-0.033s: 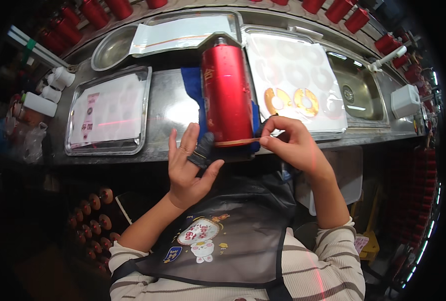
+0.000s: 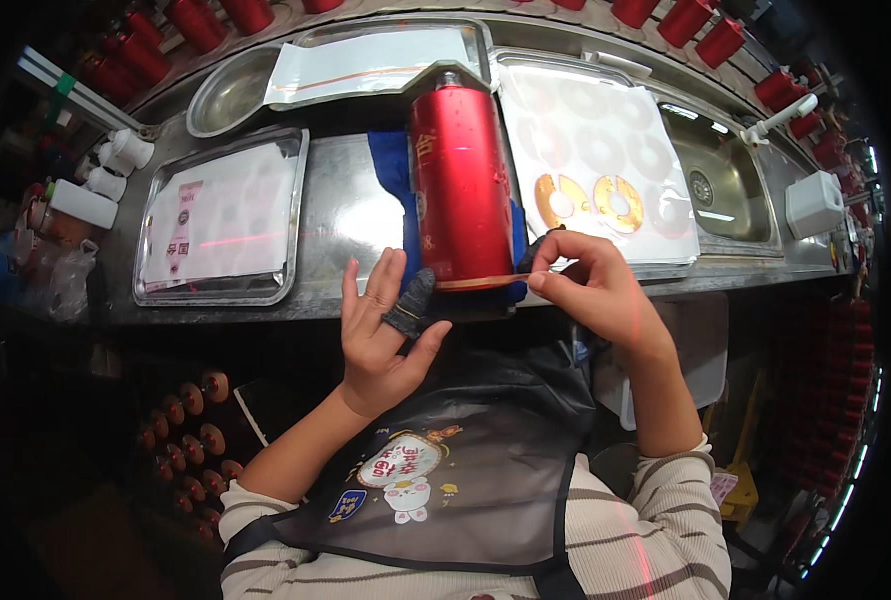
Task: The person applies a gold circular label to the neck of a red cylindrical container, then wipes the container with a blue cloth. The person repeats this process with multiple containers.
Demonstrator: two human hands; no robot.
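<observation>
A large red metallic bottle (image 2: 460, 190) lies on its side before me, its neck pointing away, over a blue cloth (image 2: 389, 165). A thin pale strip (image 2: 510, 280) runs along the rim of its near end. My right hand (image 2: 600, 295) pinches the strip's right end between thumb and fingertips. My left hand (image 2: 377, 350) is open, fingers spread, at the left of the near end. Its finger with a dark finger cot (image 2: 412, 300) lies against or very near the bottle's edge. Another dark cot (image 2: 531, 252) covers a right-hand finger, close to the bottle.
To the left, a metal tray (image 2: 296, 210) holds printed sheets. On the right, a white backing sheet (image 2: 605, 105) carries gold ring-shaped labels (image 2: 618, 205), beside a sink (image 2: 725, 215). Behind are a metal bowl (image 2: 200, 120) and a row of red bottles (image 2: 687, 20).
Everything sits slightly farther right in the picture. Both hands keep the same pose at the bottle's near end.
</observation>
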